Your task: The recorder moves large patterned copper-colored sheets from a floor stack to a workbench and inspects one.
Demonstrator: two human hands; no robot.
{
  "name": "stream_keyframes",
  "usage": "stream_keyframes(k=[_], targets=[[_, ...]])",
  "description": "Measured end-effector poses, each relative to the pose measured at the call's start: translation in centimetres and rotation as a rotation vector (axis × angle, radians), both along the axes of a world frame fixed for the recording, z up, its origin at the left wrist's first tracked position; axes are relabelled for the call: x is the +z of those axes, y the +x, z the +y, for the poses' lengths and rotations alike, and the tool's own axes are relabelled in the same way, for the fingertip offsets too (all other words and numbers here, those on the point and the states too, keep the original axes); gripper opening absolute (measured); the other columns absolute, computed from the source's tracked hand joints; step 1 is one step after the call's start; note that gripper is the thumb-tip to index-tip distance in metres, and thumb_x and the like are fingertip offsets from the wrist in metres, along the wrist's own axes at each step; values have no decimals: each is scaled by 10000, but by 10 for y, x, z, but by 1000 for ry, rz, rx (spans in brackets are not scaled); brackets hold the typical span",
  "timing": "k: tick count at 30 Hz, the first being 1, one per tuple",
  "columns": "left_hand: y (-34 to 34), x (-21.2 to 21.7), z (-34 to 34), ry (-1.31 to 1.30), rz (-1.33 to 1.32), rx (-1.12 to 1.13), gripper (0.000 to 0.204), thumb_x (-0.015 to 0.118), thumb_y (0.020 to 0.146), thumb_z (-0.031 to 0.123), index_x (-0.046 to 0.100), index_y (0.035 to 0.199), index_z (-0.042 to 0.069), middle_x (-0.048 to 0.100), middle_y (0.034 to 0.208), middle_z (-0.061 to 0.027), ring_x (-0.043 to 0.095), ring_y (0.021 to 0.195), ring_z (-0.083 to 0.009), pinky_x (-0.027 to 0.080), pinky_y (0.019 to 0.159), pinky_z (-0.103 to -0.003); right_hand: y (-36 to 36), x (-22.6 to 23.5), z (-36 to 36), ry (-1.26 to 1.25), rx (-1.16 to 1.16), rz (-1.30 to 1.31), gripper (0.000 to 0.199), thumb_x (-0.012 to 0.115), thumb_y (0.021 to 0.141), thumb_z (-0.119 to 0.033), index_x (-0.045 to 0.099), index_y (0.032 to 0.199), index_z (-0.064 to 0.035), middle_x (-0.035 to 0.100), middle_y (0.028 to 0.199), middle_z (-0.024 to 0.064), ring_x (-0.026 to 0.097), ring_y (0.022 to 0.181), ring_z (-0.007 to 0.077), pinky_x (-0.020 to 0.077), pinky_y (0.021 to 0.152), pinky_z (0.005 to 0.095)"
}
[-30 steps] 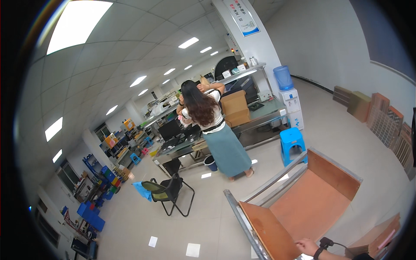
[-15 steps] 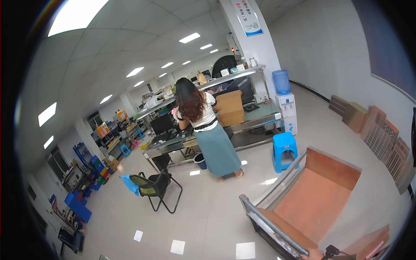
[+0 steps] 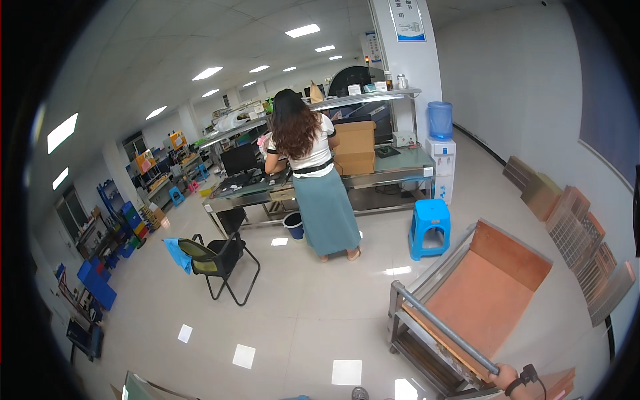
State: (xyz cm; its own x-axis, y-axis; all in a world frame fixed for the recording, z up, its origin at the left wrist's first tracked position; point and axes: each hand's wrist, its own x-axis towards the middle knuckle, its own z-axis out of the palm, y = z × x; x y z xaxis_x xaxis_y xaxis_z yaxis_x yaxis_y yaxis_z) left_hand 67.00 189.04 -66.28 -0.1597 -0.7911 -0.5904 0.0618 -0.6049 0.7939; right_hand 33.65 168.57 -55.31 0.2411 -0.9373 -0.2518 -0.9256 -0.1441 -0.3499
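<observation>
At the lower right, my right hand [image 3: 505, 377] is closed round the near end of a grey metal push bar [image 3: 445, 325]. That bar belongs to a flat cart [image 3: 481, 301] with a reddish-brown board bed, raised end panels and a metal frame. A dark band with a cable [image 3: 530, 373] is round my right wrist. My left hand is out of view. One of my shoes [image 3: 359, 393] shows at the bottom edge.
Another person [image 3: 310, 173] stands with their back to me at a workbench [image 3: 393, 175] with an open cardboard box [image 3: 355, 148]. Around are a blue stool [image 3: 429, 228], a water dispenser [image 3: 441, 160], a chair [image 3: 223, 257] and panels [image 3: 567, 212] along the right wall.
My view has tilted and shifted, so more of the cart's near end and my right wrist show. My right hand stays on the push bar. The other person's arm has lowered slightly.
</observation>
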Motion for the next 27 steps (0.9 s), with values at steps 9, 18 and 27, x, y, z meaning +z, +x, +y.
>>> stream_keyframes(k=[9, 18, 27], targets=[[76, -32, 0, -52, 81, 176, 195, 483, 797, 193, 538, 918, 51, 552, 830, -43, 496, 740, -123, 408, 611, -247, 61, -8, -33, -27, -60, -25, 284, 546, 626, -311, 588, 771, -71, 572, 689, 165, 558, 678, 311, 447, 629, 373], [145, 29, 24, -13, -8, 379, 137, 487, 780, 150, 537, 840, 37, 547, 757, -42, 500, 687, -122, 419, 603, -249, 180, -12, -73, -144, -133, -169, 313, 548, 632, -271, 571, 801, -9, 560, 709, 214, 551, 705, 343, 439, 646, 398], [202, 2, 70, 173, -25, 456, 279, 446, 807, 151, 447, 1067, 50, 526, 970, -99, 514, 810, -168, 434, 667, -283, 333, -9, -89, -45, -103, -171, 429, 540, 699, -324, 468, 982, -10, 552, 833, 233, 534, 802, 360, 420, 708, 416]])
